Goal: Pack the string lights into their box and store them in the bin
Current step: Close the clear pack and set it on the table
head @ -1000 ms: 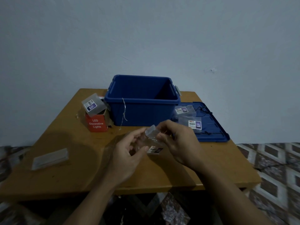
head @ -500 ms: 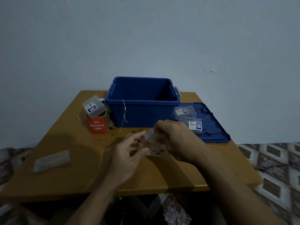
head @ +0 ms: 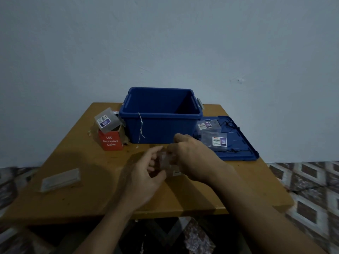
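A small clear plastic box point(head: 166, 161) sits between both hands just above the wooden table point(head: 91, 180), in front of the open blue bin point(head: 161, 125). My left hand point(head: 145, 176) cups and grips it from the left. My right hand point(head: 192, 158) curls over its right side and top, hiding most of it. A thin wire string point(head: 140, 129) hangs over the bin's front wall. Whether lights are inside the held box cannot be seen.
A red "LED Decorative Lights" carton point(head: 111, 141) with a clear box point(head: 107, 121) on top stands left of the bin. The blue lid point(head: 238, 145) lies right of it, bearing two clear packets point(head: 216, 141). A flat clear piece point(head: 61, 178) lies at the table's left.
The right hand has come down over the clear box, pushing its raised flap down, and both hands have sunk slightly toward the table.
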A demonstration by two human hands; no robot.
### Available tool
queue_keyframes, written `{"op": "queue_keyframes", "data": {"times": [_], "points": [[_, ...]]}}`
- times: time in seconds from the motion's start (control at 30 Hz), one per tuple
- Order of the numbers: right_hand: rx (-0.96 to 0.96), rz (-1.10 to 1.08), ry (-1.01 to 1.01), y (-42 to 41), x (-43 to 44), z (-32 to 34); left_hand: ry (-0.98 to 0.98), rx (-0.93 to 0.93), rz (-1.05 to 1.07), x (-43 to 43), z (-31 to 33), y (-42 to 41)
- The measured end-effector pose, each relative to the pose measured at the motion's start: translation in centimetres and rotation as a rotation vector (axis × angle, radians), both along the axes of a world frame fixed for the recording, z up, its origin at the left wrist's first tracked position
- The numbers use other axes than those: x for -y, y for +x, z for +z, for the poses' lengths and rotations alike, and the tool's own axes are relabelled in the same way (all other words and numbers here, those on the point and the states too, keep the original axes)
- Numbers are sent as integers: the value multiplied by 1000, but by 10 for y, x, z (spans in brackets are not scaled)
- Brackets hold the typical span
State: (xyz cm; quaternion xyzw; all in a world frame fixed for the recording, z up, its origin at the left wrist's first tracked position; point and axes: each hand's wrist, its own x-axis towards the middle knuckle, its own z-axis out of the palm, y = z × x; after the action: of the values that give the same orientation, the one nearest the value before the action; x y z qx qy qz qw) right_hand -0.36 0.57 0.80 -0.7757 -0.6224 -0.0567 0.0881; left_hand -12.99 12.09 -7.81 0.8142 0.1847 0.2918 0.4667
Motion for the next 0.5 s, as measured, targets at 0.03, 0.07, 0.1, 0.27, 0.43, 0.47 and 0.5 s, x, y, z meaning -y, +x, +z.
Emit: {"op": "queue_keyframes", "data": {"times": [0.03, 0.07, 0.1, 0.27, 0.43, 0.47, 0.5], "points": [[-5, 10, 5, 1, -1, 0, 36, 3, -12, 1, 1, -1], [-17, 16, 19, 2, -1, -2, 81, 3, -21, 3, 3, -2], [-44, 12, 55, 3, -1, -4, 125, 0, -22, 4, 5, -3], [-183, -65, 284, 12, 10, -27, 226, 0, -23, 7, 12, -6], [-49, -137, 330, 14, 24, -54, 253, -66, -45, 3, 9, -4], [-45, -134, 329, 14, 27, -56, 264, -86, -44, 3, 9, -3], [-65, -134, 325, 12, 29, -58, 267, -95, -43, 3, 9, -3]]}}
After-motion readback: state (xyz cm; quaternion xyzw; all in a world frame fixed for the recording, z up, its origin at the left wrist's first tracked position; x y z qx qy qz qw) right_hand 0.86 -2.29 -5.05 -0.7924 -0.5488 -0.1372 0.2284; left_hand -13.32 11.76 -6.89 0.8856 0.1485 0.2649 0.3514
